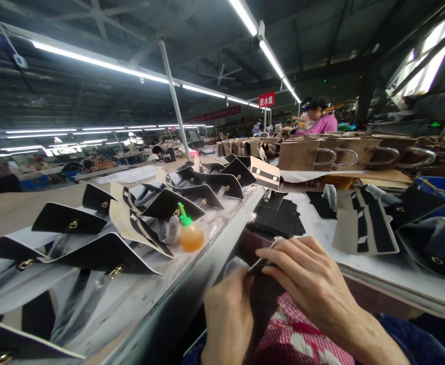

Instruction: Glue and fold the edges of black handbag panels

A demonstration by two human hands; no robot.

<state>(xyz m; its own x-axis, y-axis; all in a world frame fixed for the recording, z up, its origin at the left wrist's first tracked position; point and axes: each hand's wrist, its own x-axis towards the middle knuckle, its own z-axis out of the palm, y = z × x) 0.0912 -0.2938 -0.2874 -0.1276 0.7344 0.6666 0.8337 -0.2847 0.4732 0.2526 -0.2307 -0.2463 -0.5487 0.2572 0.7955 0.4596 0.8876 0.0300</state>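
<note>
My left hand is closed on the edge of a dark bag piece, held above my lap with the thumb near its upper rim. From the other side my right hand pinches the same edge, fingers bent over it. Much of the piece is hidden behind the hands. Just beyond them lies a stack of black panels on the right table. A squeeze bottle with orange liquid and a green nozzle stands at the left table's edge, apart from both hands.
Black bag flaps with gold clasps cover the left table. On the right table lie beige-and-black panels and plastic-wrapped handles. Brown bags stand in rows behind. A person in a pink top is farther back.
</note>
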